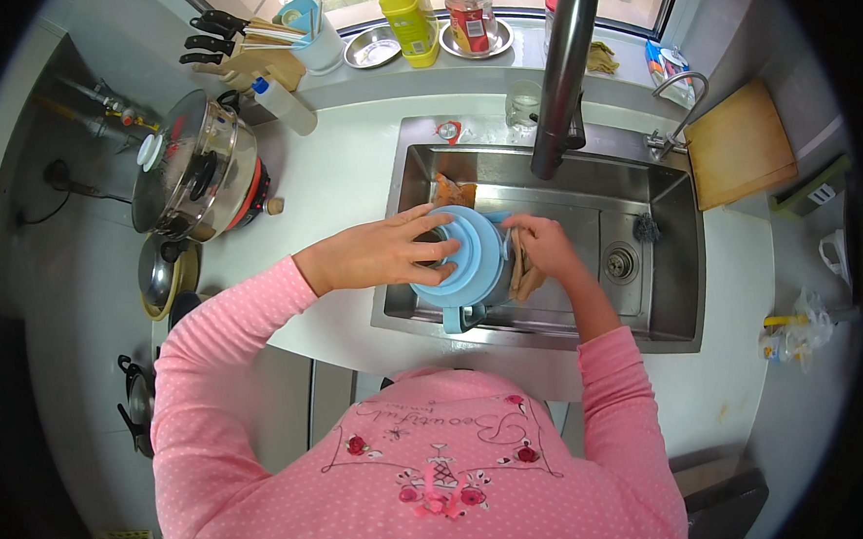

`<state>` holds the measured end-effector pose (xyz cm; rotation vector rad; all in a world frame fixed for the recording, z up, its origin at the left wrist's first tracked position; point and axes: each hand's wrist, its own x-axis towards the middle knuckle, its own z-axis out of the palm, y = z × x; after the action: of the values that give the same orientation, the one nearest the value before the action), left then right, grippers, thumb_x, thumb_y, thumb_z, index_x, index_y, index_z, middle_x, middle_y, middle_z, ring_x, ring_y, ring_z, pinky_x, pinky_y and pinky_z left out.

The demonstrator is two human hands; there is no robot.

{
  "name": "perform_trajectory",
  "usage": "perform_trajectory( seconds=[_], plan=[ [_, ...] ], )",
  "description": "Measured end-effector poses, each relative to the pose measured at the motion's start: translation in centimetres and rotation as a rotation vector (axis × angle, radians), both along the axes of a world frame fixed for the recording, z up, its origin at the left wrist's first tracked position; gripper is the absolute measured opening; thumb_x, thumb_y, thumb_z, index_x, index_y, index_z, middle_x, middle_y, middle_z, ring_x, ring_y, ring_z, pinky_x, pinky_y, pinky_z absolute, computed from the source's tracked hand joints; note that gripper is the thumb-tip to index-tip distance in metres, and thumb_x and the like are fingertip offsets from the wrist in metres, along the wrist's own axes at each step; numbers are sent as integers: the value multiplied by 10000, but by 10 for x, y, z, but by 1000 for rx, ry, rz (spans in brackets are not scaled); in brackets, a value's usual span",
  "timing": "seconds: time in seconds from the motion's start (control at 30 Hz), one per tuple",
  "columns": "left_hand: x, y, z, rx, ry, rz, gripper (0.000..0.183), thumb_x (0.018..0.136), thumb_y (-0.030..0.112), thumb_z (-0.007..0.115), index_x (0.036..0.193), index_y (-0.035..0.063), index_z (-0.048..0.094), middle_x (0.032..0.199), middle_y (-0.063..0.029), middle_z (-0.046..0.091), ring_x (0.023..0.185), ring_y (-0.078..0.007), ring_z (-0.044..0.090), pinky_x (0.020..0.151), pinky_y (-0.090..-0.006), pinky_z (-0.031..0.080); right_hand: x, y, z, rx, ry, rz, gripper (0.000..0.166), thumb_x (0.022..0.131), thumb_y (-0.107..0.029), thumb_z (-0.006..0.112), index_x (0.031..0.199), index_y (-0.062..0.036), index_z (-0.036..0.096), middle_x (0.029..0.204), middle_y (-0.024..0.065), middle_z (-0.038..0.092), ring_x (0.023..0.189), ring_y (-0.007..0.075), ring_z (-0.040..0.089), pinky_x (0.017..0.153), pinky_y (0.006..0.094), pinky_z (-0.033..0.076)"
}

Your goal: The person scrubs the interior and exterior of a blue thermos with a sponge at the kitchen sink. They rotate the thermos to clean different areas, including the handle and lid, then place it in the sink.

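Note:
A jug with a light-blue lid [467, 256] is tilted over the left half of the steel sink [573, 244]. Its blue handle [460, 319] points towards my body. My left hand [394, 253] grips the jug from the left, fingers spread over the lid. In my right hand [543, 242] is a folded brown cloth [525, 275], pressed against the jug's right side. Most of the jug's body is hidden under the lid and my hands. An orange packet [454, 191] lies in the sink's back left corner, just beyond the jug.
The dark faucet [558, 109] rises behind the sink; a small curved tap [686, 95] is at right. A steel scrubber [647, 227] lies near the drain [619, 263]. A lidded pot [199, 172] stands left, a squeeze bottle [285, 105] behind it. A cutting board [740, 147] leans right.

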<state>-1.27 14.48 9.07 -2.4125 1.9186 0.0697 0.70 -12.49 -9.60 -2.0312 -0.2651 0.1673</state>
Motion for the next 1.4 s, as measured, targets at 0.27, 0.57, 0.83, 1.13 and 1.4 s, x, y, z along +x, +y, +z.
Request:
perform_trajectory(
  seconds=[0.27,0.57,0.83,1.13,1.4],
  plan=[
    [-14,-4,-18,-287,341,358,188,822,71,661,1002,67,609,1163,-92,545,1286,-350,436,1047,-523,390,-30,11,-9,170,184,-145,262,874,-133,528,1103,-53,628,802,205,650,749,294,649,720,392,502],
    [-22,-22,-40,-392,271,456,292,839,50,657,1100,31,527,1123,-116,562,1228,-359,478,1068,-524,357,-13,9,-40,913,596,-133,324,911,-9,492,1211,-2,613,919,24,665,790,121,630,711,276,521],
    [-36,-41,-52,-682,230,564,500,799,51,682,1240,25,449,1270,-194,430,1199,-382,447,1040,-452,383,-16,9,14,571,302,12,258,925,-20,494,1104,-12,680,940,55,680,806,118,627,692,267,498],
    [-50,-34,-88,-1077,312,720,671,790,302,788,1247,35,376,1370,-211,406,1261,-333,418,1092,-439,290,-59,23,25,337,-302,-63,223,870,-2,555,1035,-15,704,839,139,677,770,235,656,674,337,500],
    [-68,-39,-75,-1096,388,926,702,817,556,632,1261,19,541,1370,-198,480,1297,-371,438,1084,-465,332,-108,49,23,414,-136,40,238,924,-19,522,1140,-39,619,672,136,570,594,204,587,588,308,463]
  ],
)
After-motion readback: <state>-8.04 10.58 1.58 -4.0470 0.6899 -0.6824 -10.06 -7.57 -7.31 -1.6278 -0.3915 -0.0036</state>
